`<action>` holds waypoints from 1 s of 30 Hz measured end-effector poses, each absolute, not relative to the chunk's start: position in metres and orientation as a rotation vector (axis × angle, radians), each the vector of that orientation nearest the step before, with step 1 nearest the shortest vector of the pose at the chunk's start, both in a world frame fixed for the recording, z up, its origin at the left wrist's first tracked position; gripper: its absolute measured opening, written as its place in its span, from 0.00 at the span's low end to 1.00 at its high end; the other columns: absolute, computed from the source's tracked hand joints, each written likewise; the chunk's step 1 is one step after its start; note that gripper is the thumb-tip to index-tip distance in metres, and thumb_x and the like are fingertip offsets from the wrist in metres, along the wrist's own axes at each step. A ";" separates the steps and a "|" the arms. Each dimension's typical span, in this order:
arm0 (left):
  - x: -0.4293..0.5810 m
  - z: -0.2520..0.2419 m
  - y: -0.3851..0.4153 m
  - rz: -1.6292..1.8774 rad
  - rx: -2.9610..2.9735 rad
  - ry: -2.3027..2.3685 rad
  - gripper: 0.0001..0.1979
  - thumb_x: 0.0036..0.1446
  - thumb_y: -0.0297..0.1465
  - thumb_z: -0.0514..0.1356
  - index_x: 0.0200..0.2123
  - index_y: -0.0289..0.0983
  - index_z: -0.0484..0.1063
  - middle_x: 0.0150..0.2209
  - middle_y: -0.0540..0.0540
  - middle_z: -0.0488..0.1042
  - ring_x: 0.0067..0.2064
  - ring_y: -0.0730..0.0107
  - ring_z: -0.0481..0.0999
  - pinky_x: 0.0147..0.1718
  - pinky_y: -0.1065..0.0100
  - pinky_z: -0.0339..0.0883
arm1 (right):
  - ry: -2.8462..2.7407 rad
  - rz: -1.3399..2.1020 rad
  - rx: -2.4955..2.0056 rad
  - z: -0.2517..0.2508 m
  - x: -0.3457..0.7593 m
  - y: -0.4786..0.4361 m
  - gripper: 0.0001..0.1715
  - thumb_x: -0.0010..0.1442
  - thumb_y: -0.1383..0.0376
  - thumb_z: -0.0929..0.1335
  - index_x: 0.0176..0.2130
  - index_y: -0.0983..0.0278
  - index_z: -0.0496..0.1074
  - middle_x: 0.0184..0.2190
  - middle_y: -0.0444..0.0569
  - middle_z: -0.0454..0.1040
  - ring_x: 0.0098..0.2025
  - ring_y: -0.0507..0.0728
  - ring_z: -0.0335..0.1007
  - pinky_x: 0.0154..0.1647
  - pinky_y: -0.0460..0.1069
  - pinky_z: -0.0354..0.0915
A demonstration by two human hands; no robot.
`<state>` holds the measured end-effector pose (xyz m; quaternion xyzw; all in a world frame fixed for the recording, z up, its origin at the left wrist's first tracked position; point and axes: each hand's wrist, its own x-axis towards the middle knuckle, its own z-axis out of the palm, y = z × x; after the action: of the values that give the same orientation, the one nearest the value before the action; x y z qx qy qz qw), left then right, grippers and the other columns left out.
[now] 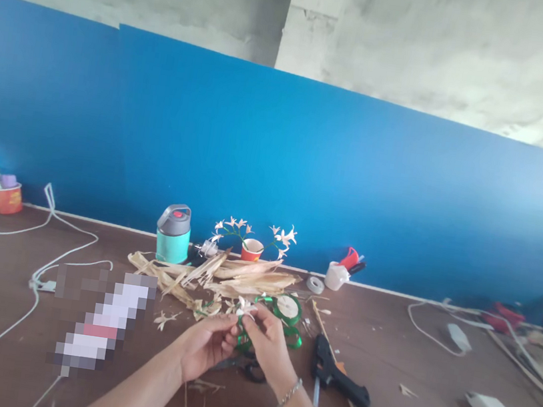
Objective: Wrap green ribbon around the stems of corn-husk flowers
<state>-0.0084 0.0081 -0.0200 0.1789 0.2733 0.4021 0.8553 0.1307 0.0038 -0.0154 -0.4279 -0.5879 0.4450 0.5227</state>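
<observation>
A small white husk flower (pixel 245 308) is pinched between my fingertips, with my left hand (pixel 212 346) on its left and my right hand (pixel 268 342) on its right. Both hands are closed at its base, where a bit of green shows. Just beyond my right hand lies a roll of green ribbon (pixel 294 303), its loose loops trailing down beside my fingers. Dark-handled scissors (pixel 255 371) lie partly hidden beneath my hands. Left of my left wrist, another pale flower (pixel 165 320) rests on the brown table (pixel 124 388).
Dried corn husks (pixel 255 278) spread behind my hands. Beyond them stand a teal flask (pixel 172 245) and a paper cup (pixel 251 250) with flower sprays. A black glue gun (pixel 341 377) lies right, its cord trailing forward. A blurred-out white object (pixel 105 325) lies left, near white cables.
</observation>
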 end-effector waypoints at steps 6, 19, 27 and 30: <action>-0.002 -0.015 0.004 1.092 0.743 0.776 0.10 0.41 0.31 0.67 0.23 0.34 0.67 0.20 0.52 0.69 0.21 0.80 0.64 0.21 0.78 0.54 | -1.517 0.895 -1.077 -0.017 0.132 0.006 0.10 0.54 0.60 0.65 0.28 0.65 0.69 0.25 0.46 0.70 0.29 0.54 0.64 0.30 0.47 0.60; -0.005 -0.025 0.002 1.295 1.582 1.259 0.05 0.48 0.32 0.58 0.29 0.38 0.73 0.29 0.45 0.76 0.31 0.62 0.73 0.31 0.69 0.61 | -1.520 0.665 -1.251 -0.020 0.127 0.004 0.09 0.51 0.63 0.65 0.24 0.65 0.69 0.22 0.46 0.70 0.26 0.54 0.62 0.27 0.46 0.58; -0.003 -0.022 0.006 1.286 1.381 1.156 0.07 0.46 0.34 0.60 0.23 0.36 0.69 0.20 0.51 0.70 0.24 0.69 0.68 0.26 0.71 0.60 | -1.384 0.859 -1.197 -0.016 0.123 0.005 0.09 0.48 0.61 0.68 0.23 0.65 0.69 0.21 0.45 0.70 0.25 0.53 0.62 0.26 0.46 0.58; -0.004 -0.018 0.006 1.218 1.209 1.026 0.10 0.45 0.35 0.62 0.23 0.35 0.67 0.17 0.53 0.67 0.21 0.73 0.65 0.23 0.72 0.58 | -1.258 1.062 -1.139 -0.013 0.125 0.005 0.12 0.44 0.59 0.71 0.22 0.65 0.69 0.19 0.43 0.68 0.23 0.52 0.61 0.24 0.45 0.56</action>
<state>-0.0036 0.0065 -0.0184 0.5087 0.4317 0.5125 0.5406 0.1246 0.0047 -0.0132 -0.4792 -0.5292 0.4467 0.5392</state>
